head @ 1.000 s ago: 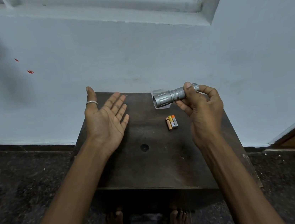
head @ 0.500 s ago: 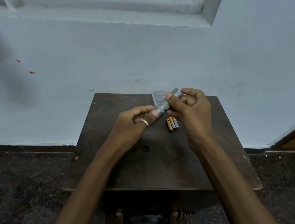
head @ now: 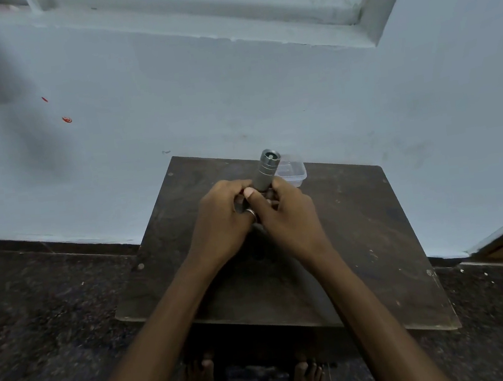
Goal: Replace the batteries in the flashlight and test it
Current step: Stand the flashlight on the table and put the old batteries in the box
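while both hands clamp the flashlight (head: 268,169), the plastic container's (head: 294,172) contents stay unreadable.

Your flashlight (head: 266,171): grey metal, satin sheen, ribbed rings near the end. Your tabletop (head: 361,240): dark wood, worn matt, scuffed and speckled. Container (head: 292,171) behind it: clear smooth plastic. Ring (head: 251,212) on your left hand (head: 221,225): shiny metal. Floor (head: 37,311): dark speckled stone. Wall (head: 232,97): matt paint.
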`<state>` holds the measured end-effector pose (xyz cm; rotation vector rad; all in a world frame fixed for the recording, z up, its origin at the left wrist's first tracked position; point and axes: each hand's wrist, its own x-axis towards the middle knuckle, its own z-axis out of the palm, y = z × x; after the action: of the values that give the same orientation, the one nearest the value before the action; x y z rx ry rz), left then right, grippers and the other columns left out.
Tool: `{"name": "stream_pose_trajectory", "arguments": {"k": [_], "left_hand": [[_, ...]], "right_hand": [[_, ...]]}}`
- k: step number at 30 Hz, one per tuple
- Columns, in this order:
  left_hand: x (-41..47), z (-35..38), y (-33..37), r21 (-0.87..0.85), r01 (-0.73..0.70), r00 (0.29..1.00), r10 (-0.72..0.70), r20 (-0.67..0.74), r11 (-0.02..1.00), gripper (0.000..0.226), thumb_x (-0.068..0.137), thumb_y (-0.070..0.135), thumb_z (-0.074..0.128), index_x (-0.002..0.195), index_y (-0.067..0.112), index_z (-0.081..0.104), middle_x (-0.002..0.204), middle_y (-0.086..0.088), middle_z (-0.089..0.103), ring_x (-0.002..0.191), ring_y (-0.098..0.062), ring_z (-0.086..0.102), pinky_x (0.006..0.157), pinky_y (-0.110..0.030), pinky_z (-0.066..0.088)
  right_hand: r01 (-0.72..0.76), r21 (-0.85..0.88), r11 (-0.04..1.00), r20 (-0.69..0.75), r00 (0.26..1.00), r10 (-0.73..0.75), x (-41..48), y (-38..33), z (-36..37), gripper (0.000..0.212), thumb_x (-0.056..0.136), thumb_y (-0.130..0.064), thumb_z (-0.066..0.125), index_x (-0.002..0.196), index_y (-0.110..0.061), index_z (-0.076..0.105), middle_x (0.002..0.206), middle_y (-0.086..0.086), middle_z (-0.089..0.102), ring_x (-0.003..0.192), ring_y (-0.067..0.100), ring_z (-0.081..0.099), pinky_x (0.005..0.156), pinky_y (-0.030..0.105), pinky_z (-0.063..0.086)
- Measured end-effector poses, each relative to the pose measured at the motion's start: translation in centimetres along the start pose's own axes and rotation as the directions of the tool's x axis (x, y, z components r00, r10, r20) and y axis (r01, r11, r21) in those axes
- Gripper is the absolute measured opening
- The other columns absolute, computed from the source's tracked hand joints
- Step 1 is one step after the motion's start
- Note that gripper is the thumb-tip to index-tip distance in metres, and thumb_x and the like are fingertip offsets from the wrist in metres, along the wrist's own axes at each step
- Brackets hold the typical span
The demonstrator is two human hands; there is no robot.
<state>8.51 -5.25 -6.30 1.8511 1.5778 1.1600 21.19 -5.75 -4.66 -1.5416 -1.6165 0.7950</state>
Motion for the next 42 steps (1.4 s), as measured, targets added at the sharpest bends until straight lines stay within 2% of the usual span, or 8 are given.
{"name": "stream_pose_trajectory", "arguments": {"k": [3, 8, 14, 23, 32, 34, 37, 42], "left_hand": [[-0.1, 0.2, -0.6, 0.052, -0.021, 0.998, 0.024, -0.055, 0.998, 0.038, 0.078, 0.006, 0.068, 0.115, 0.015, 0.065, 0.107, -0.004, 0.067, 0.094, -0.019, 0.061, 0.077, -0.027, 0.046], [0.5, -0.2, -2.3, 0.078, -0.004, 0.992, 0.014, -0.125, 0.997, 0.032, 0.082, 0.008, 0.058, 0.111, 0.020, 0.063, 0.105, -0.002, 0.066, 0.090, -0.020, 0.061, 0.074, -0.037, 0.051], [5.6, -3.4, -5.1, 0.133, 0.082, 0.967, -0.046, -0.252, 0.988, 0.016, 0.089, 0.020, 0.050, 0.102, 0.018, 0.060, 0.091, -0.001, 0.066, 0.080, -0.022, 0.061, 0.068, -0.039, 0.052], [9.4, -4.9, -9.1, 0.188, 0.169, 0.979, -0.142, -0.149, 0.968, 0.019, 0.086, 0.017, 0.052, 0.105, 0.013, 0.056, 0.091, -0.004, 0.068, 0.081, -0.026, 0.062, 0.064, -0.035, 0.044], [7.7, -5.1, -8.8, 0.203, 0.296, 0.955, -0.284, -0.086, 0.933, 0.056, 0.083, 0.020, 0.067, 0.133, 0.006, 0.046, 0.121, -0.012, 0.062, 0.114, -0.031, 0.056, 0.087, -0.038, 0.046], [6.3, -5.0, -7.5, 0.355, 0.330, 0.944, -0.305, -0.128, 0.875, 0.061, 0.081, 0.025, 0.071, 0.133, 0.007, 0.045, 0.128, -0.015, 0.055, 0.122, -0.035, 0.046, 0.091, -0.044, 0.045], [3.7, -3.9, -4.6, 0.476, 0.253, 0.965, -0.186, -0.183, 0.843, 0.043, 0.084, 0.026, 0.069, 0.121, 0.010, 0.053, 0.122, -0.014, 0.054, 0.117, -0.034, 0.044, 0.087, -0.044, 0.044], [1.2, 1.0, -0.2, 0.337, 0.077, 0.997, -0.076, -0.016, 0.938, 0.016, 0.086, 0.028, 0.066, 0.099, 0.019, 0.062, 0.099, -0.001, 0.062, 0.095, -0.023, 0.057, 0.077, -0.034, 0.046]], "right_hand": [[-0.001, -0.038, 0.999, 0.004, 1.000, 0.001, 0.3, -0.1, 0.7, 0.023, 0.095, -0.035, 0.063, 0.091, -0.012, 0.064, 0.077, -0.003, 0.069, 0.076, 0.013, 0.067, 0.069, 0.032, 0.051], [-0.016, -0.007, 1.000, 0.055, 0.998, 0.016, 1.9, -0.7, 2.7, 0.009, 0.095, -0.026, 0.065, 0.092, -0.018, 0.063, 0.072, -0.015, 0.060, 0.068, -0.004, 0.056, 0.057, 0.009, 0.039], [0.065, -0.042, 0.997, 0.114, 0.992, -0.060, 8.6, -4.2, 7.4, 0.024, 0.096, -0.025, 0.062, 0.112, -0.007, 0.063, 0.105, 0.009, 0.071, 0.094, 0.022, 0.064, 0.074, 0.028, 0.045], [0.091, -0.180, 0.979, 0.173, 0.983, -0.060, 13.3, -4.2, 11.5, 0.024, 0.097, -0.024, 0.057, 0.111, -0.004, 0.057, 0.110, 0.015, 0.067, 0.102, 0.032, 0.062, 0.086, 0.041, 0.050], [0.013, -0.155, 0.988, 0.166, 0.986, 0.013, 11.1, -3.5, 9.5, 0.045, 0.092, -0.026, 0.067, 0.126, -0.001, 0.050, 0.115, 0.015, 0.066, 0.108, 0.029, 0.061, 0.084, 0.035, 0.048], [0.004, -0.159, 0.987, 0.138, 0.990, 0.019, 9.7, -2.9, 7.9, 0.039, 0.092, -0.027, 0.067, 0.121, -0.004, 0.056, 0.109, 0.013, 0.067, 0.103, 0.026, 0.060, 0.083, 0.033, 0.047], [0.000, -0.162, 0.987, 0.093, 0.996, 0.016, 7.6, -1.2, 4.6, 0.019, 0.092, -0.026, 0.068, 0.082, -0.010, 0.064, 0.075, 0.005, 0.065, 0.078, 0.021, 0.060, 0.074, 0.031, 0.046], [-0.134, -0.260, 0.956, -0.068, 0.990, 0.120, 4.8, 2.2, -2.1, 0.023, 0.088, -0.023, 0.066, 0.069, -0.009, 0.066, 0.067, 0.002, 0.067, 0.076, 0.022, 0.066, 0.071, 0.028, 0.049]]}}
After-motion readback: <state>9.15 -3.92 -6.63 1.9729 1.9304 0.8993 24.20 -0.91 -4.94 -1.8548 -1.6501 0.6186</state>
